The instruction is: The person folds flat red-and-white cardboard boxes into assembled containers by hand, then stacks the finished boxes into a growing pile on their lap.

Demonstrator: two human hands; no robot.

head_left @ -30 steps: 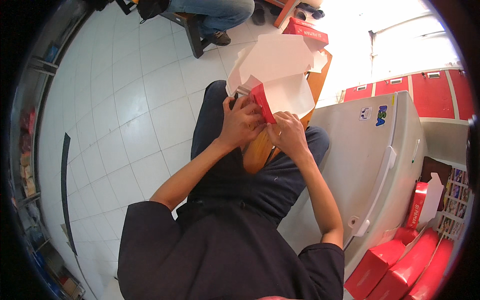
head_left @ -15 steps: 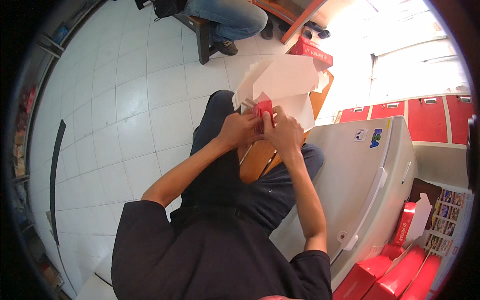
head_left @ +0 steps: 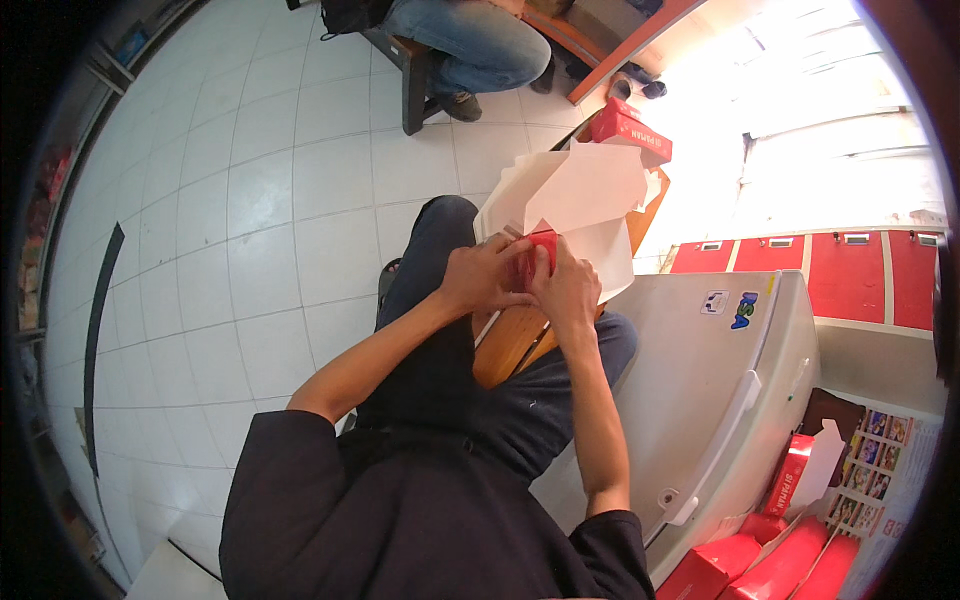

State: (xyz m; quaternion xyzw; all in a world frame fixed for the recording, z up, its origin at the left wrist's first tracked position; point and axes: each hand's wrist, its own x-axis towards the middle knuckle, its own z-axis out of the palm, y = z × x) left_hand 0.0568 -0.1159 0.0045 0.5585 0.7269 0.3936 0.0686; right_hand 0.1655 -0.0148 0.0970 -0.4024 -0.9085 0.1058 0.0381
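A partly folded cardboard box point(head_left: 598, 185), white inside, rests on the wooden bench point(head_left: 507, 345) between my knees. Its near end carries a red panel point(head_left: 543, 238), bent up between my hands. From the left, my left hand point(head_left: 482, 277) grips this end, its fingertips on the red card. My right hand point(head_left: 568, 292) pinches the other side, with its thumb on the red panel's near face. Beyond both hands the box's white flaps stand up and spread out. My fingers hide part of the folded corner.
A red box point(head_left: 630, 132) sits farther along the bench. At my right stands a white refrigerator point(head_left: 690, 360), with several red boxes point(head_left: 790, 565) near its lower end. Red lockers point(head_left: 846, 280) lie beyond. Another person's jeans-clad leg point(head_left: 475, 45) shows on a seat ahead.
My left hand has come up over the red panel, and less of the panel shows between my hands. The whole view has shifted slightly.
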